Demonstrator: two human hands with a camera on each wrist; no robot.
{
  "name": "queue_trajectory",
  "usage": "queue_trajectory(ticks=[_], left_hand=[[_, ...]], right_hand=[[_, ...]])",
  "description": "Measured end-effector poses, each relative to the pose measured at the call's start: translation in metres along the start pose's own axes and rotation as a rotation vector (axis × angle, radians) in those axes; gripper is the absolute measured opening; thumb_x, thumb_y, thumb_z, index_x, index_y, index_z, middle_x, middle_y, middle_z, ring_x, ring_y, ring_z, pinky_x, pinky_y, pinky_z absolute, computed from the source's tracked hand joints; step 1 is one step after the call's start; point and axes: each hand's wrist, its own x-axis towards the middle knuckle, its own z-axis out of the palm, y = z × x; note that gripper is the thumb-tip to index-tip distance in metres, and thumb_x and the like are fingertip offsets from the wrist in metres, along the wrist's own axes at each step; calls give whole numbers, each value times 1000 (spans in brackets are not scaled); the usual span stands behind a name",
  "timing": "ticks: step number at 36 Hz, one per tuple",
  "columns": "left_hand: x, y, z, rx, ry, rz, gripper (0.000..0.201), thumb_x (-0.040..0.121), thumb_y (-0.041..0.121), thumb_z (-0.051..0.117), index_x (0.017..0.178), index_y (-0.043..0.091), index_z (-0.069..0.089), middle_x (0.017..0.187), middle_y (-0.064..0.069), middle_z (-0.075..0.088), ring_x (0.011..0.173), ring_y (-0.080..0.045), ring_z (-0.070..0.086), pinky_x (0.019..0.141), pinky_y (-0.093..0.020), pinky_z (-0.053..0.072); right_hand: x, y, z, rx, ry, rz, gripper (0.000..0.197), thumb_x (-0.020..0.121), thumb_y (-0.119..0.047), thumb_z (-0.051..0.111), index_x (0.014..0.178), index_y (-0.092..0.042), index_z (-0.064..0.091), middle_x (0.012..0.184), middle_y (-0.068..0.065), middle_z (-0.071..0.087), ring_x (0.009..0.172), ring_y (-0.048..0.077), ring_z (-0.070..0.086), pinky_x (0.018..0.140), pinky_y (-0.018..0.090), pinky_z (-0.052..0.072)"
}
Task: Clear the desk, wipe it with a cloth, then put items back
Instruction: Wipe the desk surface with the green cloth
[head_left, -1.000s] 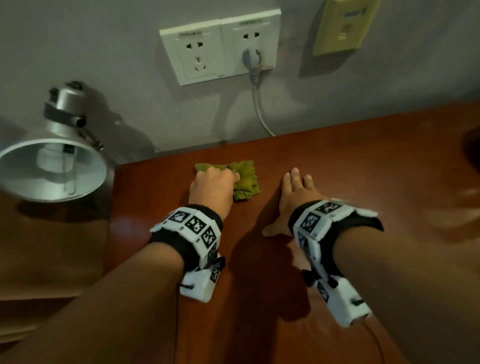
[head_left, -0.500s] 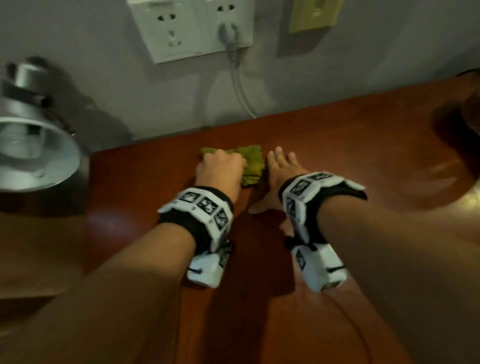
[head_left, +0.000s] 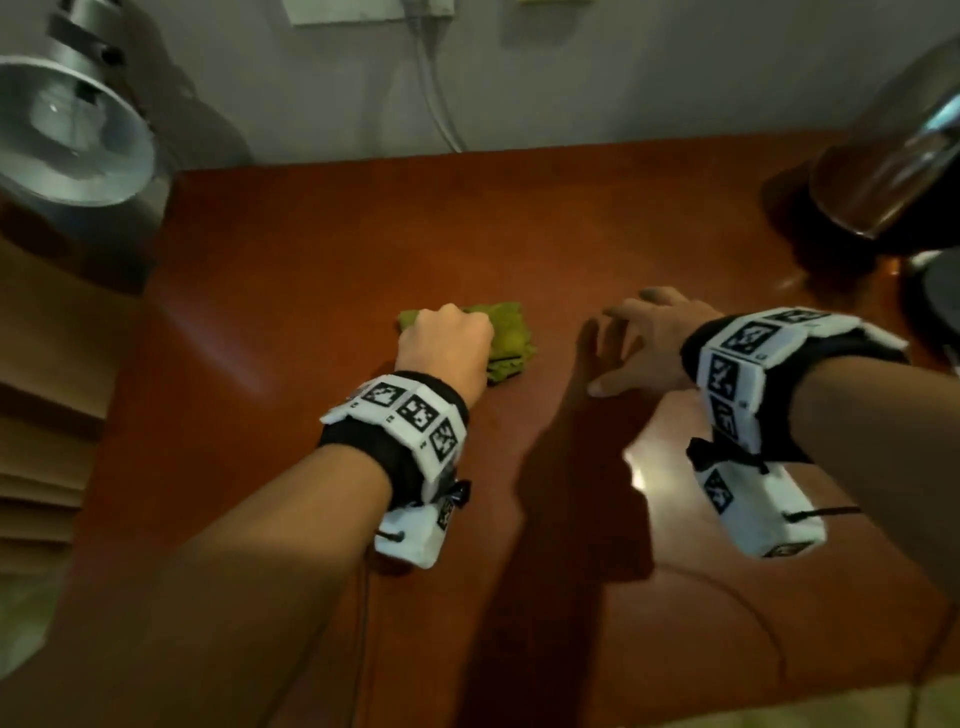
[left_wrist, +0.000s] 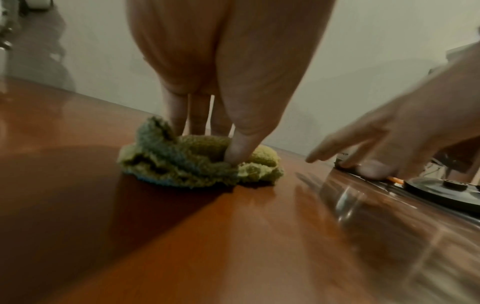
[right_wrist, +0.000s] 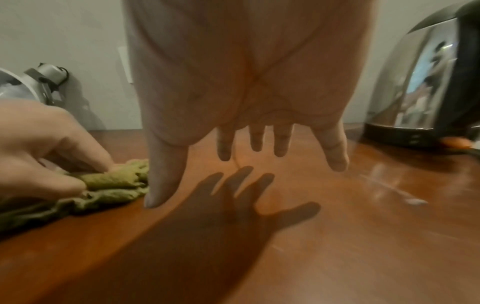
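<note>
Where the grey wall (head_left: 623, 78) comes down to it, the glossy reddish-brown desk (head_left: 571, 223) fills most of the head view. At its far right corner stands a shiny metal kettle (head_left: 893, 150) with a black handle, on a dark base. Beside the far left corner is the silver shade of a lamp (head_left: 67, 124). The left hand (head_left: 444, 348) lies near the middle of the desk, its fingers curled down over a crumpled green cloth (head_left: 506, 338). The left wrist view shows the thumb dug into the folds, gripping the cloth against the wood. The right hand (head_left: 657, 340) is apart from the cloth, to its right, palm down with fingers straight and spread, holding nothing. Its shadow falls on the desk below it, and whether the thumb tip touches the surface cannot be told. A pale cable (head_left: 441, 114) runs down the wall behind the desk.
</note>
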Motion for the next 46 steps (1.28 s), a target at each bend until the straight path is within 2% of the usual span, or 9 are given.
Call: queue_trajectory(ticks=[7,12,14,20,27,31,38,41,46], left_hand=[[-32,44,14,-105,-2,-157,33,90,23,59,121,15,66,120,-11,56,111,-36,53,89,-46,51],[-66,71,25,-256,85,-346,43,87,49,50,90,10,68,107,-7,56,103,-33,53,85,-46,49],[-76,76,30,-236,111,-362,41,92,47,48,83,11,65,101,-7,56,100,-34,55,82,-46,50],[-93,73,45,-202,128,-240,11,91,23,62,100,17,64,108,-7,56,103,-32,55,81,-46,50],[-127,75,58,-268,151,-196,38,87,21,70,122,16,57,123,-7,47,114,-28,49,91,-37,43],[-143,88,64,-236,173,-254,30,88,27,68,117,18,67,125,-8,41,119,-29,39,95,-40,41],[-145,122,63,-231,97,-82,30,91,12,63,116,28,69,126,-3,61,116,-27,57,92,-38,47],[-134,147,64,-254,86,-49,25,89,14,66,108,29,72,119,-2,66,113,-27,58,91,-39,49],[-110,184,64,-274,121,-42,20,88,15,68,102,27,74,112,-4,69,109,-30,59,92,-42,51]], right_hand=[[-35,76,42,-30,-16,-72,108,65,-71,70,150,-39,12,160,-2,3,144,34,15,113,47,26],[-45,82,62,7,-1,-126,111,65,-71,70,150,-42,6,161,-1,-4,147,34,3,116,51,19],[-50,78,69,16,-4,-141,111,66,-70,70,151,-42,5,161,-1,-4,147,34,2,116,51,18],[-71,67,94,39,-35,-147,112,69,-67,71,151,-41,-1,161,-4,-7,147,34,-1,117,51,16],[-89,59,111,6,-37,-100,115,71,-69,68,153,-34,-5,161,-3,-11,147,33,-4,117,51,15],[-99,55,116,12,-26,-100,114,72,-68,68,153,-31,-3,161,-2,-9,147,32,-3,117,50,16],[-104,83,113,49,45,-58,119,70,-64,72,154,-26,-4,161,-3,-11,147,30,-7,116,55,15],[-99,113,108,50,36,-13,122,68,-64,74,154,-27,-4,160,-5,-12,147,28,-8,113,61,13],[-85,152,112,7,-47,-32,127,63,-74,69,153,-30,-8,160,-4,-16,147,27,-9,115,59,10]])
